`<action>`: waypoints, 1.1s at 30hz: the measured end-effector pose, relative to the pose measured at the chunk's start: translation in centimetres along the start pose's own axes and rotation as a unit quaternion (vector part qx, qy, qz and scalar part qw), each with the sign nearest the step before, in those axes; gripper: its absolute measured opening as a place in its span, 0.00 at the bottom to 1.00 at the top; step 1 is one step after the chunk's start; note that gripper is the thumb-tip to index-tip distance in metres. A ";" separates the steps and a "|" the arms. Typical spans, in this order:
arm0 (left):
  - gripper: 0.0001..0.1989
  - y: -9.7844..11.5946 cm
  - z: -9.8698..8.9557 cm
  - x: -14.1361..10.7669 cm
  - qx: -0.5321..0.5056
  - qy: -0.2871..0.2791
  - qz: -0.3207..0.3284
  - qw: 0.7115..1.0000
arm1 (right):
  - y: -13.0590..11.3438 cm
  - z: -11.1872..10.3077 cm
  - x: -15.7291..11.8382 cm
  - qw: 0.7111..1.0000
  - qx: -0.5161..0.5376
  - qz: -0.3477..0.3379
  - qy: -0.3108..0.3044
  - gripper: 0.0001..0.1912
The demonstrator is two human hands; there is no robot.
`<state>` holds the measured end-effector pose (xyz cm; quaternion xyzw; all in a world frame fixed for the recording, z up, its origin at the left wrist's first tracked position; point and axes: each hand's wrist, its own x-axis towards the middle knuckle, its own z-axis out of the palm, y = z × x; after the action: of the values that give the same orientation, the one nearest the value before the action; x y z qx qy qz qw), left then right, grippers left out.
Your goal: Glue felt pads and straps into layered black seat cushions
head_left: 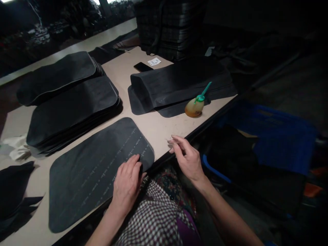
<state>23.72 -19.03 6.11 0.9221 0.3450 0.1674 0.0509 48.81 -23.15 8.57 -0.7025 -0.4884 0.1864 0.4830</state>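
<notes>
the person's left hand (128, 179) rests palm down on a flat black panel with rounded corners and rows of pale printed lettering (94, 174), its fingers close together and slightly bent near the panel's right end. the panel lies on a pale beige tabletop (166, 124), along the edge nearest the person. the right hand (189, 159) is raised just beside the panel's right end, by the table edge, with its thumb and fingers drawn toward each other; something thin and pale shows at the fingertips, but it is too small to identify, and i cannot tell whether it is pinched.

beyond the right hand, a rounded translucent bottle with amber contents and a green spouted cap (194, 107) stands on the table, its spout slanting up to the right. just behind it lie black sheets, the top one bulging in a fold at its left end (176, 82). farther back, a dark flat rectangular object (142, 67) lies near a small white paper with dark marks (154, 62).

behind the panel is a thick stack of black rounded panels (74, 106), with a second stack of similar black pieces (58, 77) behind that. at the far left are a crumpled cream cloth (18, 150) and loose black pieces (14, 191). a blue plastic crate (284, 140) sits below the table on the right, holding dark material.
</notes>
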 end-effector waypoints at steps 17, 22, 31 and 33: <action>0.14 -0.2 -1.2 0.2 -0.120 -0.002 -0.073 0.990 | -0.1 1.3 -1.2 0.989 0.085 0.042 -0.117 0.15; 0.15 -0.1 -1.0 0.3 -0.123 0.026 -0.071 0.990 | -0.8 2.4 -0.9 0.971 0.150 0.089 -0.161 0.15; 0.17 0.1 -0.7 -0.2 -0.086 0.040 -0.065 0.993 | -1.9 3.8 0.3 0.938 0.242 0.165 -0.182 0.16; 0.20 0.1 -0.6 -0.3 -0.062 0.036 -0.051 0.996 | -2.1 3.7 0.7 0.938 0.229 0.177 -0.190 0.17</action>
<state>23.41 -19.31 6.60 0.8918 0.3824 0.2186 0.1036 45.33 -20.58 8.80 -0.5997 -0.3827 0.5058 0.4880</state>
